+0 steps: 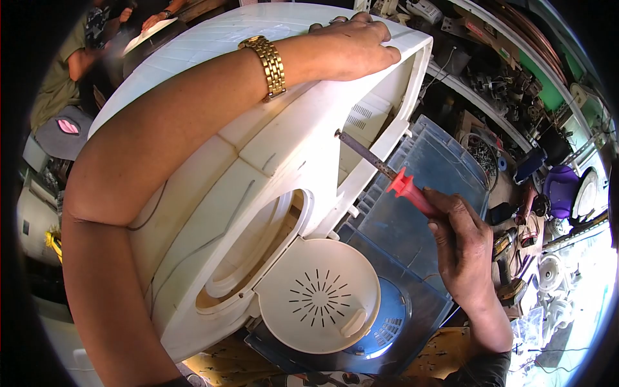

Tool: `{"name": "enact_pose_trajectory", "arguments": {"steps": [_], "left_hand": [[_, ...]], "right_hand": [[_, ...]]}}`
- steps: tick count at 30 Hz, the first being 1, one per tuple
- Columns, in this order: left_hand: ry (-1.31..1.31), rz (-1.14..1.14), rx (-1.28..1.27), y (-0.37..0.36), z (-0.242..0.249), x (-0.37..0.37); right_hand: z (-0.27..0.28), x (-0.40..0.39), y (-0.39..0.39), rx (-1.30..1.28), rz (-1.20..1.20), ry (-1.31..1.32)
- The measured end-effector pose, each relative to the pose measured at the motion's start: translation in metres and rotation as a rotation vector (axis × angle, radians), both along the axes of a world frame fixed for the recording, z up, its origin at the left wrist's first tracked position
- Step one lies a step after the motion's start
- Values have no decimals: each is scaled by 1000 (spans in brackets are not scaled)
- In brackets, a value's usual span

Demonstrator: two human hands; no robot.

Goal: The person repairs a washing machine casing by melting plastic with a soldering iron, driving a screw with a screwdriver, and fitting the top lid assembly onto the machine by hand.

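Observation:
A large yellowed white plastic casing (277, 145), looking like a washing machine's body, lies tilted before me. My left hand (351, 48), with a gold watch (265, 64) on the wrist, rests across its upper far part, fingers apart and bent over the surface. Closed around the red handle of a soldering iron (369, 155), my right hand (461, 248) is to the right. The iron's perforated metal shaft points up and left. Its tip meets a small dark hole in the casing. A round slotted lid (319, 293) hangs open beside an oval opening (251, 251).
Under the casing's right side lies a translucent blue panel (412, 193). Shelves (487, 106) crowded with parts stand at the right, with a cordless drill (506, 242) and a purple object (561, 190) lower down. Other people's hands (155, 19) show at the upper left.

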State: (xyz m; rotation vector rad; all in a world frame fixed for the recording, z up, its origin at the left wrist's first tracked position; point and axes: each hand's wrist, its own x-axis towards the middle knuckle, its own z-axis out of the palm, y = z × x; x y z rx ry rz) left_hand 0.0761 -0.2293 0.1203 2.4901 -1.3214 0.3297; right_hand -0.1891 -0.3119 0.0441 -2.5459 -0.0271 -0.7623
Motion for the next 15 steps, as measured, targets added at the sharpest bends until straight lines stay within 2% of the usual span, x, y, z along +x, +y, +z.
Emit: {"name": "enact_pose_trajectory", "arguments": {"steps": [2,6,15], "left_hand": [[10,7,-10,0,-1,0],[84,-10,125,15,22,-22],[109,-43,99,14,21,-20]], "right_hand": [[-2,0,-1,-11,-3,-7],[1,-2,0,-4,-26,20],[-1,-1,-1,0,-15,-6]]}}
